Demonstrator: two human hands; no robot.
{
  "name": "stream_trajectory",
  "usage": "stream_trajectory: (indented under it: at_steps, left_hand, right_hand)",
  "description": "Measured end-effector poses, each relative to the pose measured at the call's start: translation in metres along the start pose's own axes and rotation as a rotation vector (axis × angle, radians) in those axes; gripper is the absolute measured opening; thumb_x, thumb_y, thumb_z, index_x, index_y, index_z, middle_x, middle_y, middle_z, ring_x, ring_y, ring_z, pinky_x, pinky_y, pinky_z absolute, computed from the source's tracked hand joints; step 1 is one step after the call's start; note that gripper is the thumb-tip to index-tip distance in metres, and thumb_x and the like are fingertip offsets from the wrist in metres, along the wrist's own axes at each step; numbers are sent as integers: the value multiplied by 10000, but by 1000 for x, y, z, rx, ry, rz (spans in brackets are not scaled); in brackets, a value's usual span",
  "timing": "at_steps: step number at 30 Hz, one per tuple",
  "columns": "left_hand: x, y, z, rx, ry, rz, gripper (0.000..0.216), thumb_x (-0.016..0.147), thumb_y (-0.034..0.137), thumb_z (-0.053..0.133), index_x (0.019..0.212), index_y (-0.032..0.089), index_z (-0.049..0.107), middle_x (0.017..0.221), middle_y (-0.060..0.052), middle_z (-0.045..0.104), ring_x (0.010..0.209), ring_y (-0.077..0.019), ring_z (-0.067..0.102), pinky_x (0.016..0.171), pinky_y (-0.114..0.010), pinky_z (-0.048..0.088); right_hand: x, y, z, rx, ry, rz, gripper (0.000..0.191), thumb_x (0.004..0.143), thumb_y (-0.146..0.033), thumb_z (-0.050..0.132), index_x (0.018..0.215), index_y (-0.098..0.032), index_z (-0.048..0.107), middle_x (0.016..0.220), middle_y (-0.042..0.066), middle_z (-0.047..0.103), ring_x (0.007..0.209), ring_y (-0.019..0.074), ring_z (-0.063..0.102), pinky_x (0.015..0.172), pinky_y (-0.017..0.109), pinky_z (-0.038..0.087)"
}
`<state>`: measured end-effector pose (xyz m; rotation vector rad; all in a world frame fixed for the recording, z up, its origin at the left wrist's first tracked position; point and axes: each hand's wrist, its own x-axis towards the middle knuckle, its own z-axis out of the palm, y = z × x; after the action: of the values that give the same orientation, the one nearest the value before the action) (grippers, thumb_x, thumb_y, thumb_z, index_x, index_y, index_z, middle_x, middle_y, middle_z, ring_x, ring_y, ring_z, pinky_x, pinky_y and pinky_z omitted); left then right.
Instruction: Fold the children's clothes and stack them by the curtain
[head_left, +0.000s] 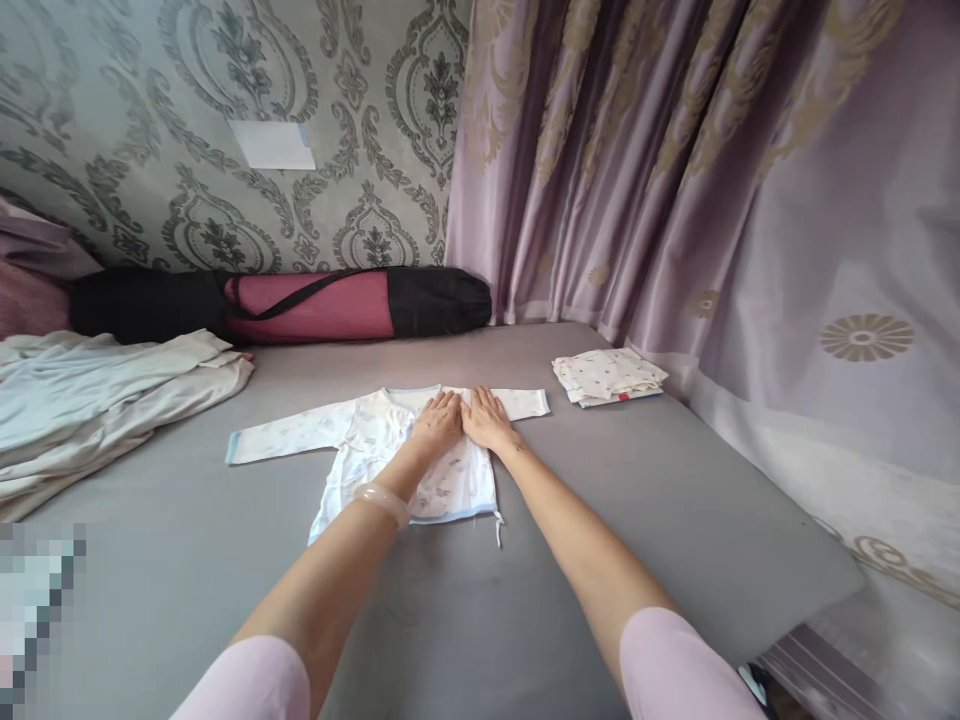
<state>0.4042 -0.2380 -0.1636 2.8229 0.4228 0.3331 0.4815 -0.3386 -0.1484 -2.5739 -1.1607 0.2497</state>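
Note:
A small white baby shirt (360,455) with pale blue trim and a faint print lies spread on the grey sheet, its two sleeves stretched out to the sides. A tie string hangs off its lower right corner. My left hand (438,420) lies flat on the upper chest of the shirt, fingers extended. Right beside it, my right hand (486,418) rests flat near the right shoulder. Both palms press on the cloth and grip nothing. Part of the shirt is hidden under my left forearm, which wears a pale bangle (382,503).
Folded printed clothes (609,376) are stacked to the right. A rumpled pale cloth (112,390) lies at the left. A black and pink rolled bag (315,305) runs along the wall. Purple curtains (570,160) border the grey bed (675,520).

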Motion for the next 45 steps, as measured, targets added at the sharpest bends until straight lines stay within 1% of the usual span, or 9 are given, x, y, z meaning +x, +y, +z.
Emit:
stream_trajectory:
  at_steps: [4,11,17,22,26,29,35,41,45]
  left_hand:
    - [-6,0,3,127,-87,-83,559,998,355,267,1460,56,363,1542,-199,317,1446,-310,250,1179,-482,188]
    - [-8,5,-3,171,-117,-93,713,972,567,232,1506,99,295,1566,-188,266,1462,-304,207,1175,-501,161]
    - [-7,4,-1,196,-135,-113,733,956,607,233,1521,141,267,1581,-169,236,1469,-295,186,1171,-501,159]
    - [-7,5,-1,188,-141,-116,732,956,604,228,1519,138,272,1581,-169,233,1469,-300,183,1172,-505,153]
    - [-7,7,-3,177,-150,-117,735,957,598,234,1518,124,271,1582,-176,224,1470,-304,176,1171,-500,153]
    - [-6,7,-4,178,-161,-114,735,960,588,225,1522,115,258,1584,-181,215,1471,-308,168,1170,-502,149]
    - [0,6,-3,205,-231,-120,751,957,595,207,1533,112,211,1589,-193,190,1472,-325,150,1157,-564,114]
    - [6,6,-9,259,-209,-49,681,952,590,258,1499,188,313,1518,-221,340,1410,-353,291,1105,-674,71]
    - [8,4,-13,231,-213,-41,682,935,607,299,1470,190,373,1568,-204,247,1455,-402,148,1095,-697,41]
  right_hand:
    - [-2,15,2,-38,-1,-21,642,1006,-431,176,1508,-41,266,1593,139,205,1477,224,128,1188,385,61]
    - [-7,57,-14,-163,-18,92,627,1004,-401,170,1525,-54,217,1605,115,159,1481,236,102,1186,451,33]
    - [-13,92,-30,-237,-17,177,612,996,-356,159,1530,-59,198,1606,104,161,1480,225,107,1187,455,58]
    - [-18,110,-31,-233,2,221,597,998,-344,164,1530,-76,214,1608,84,165,1476,219,129,1189,423,84]
    - [-18,115,-25,-226,80,217,587,995,-339,221,1515,-69,255,1597,123,202,1464,230,178,1182,412,101]
    - [-18,117,-22,-200,215,278,609,991,-360,278,1482,0,289,1557,201,273,1430,259,260,1156,374,166]
    - [-17,117,-29,-117,366,352,408,973,-328,383,1244,-102,589,1340,167,533,1261,251,454,1046,324,302]
    - [-7,99,-42,52,443,676,351,941,-345,469,1128,-124,665,1248,176,574,1213,315,477,996,417,348]
    - [-1,85,-41,116,438,751,408,896,-342,547,1177,-56,628,1241,233,566,1206,333,495,993,431,359]
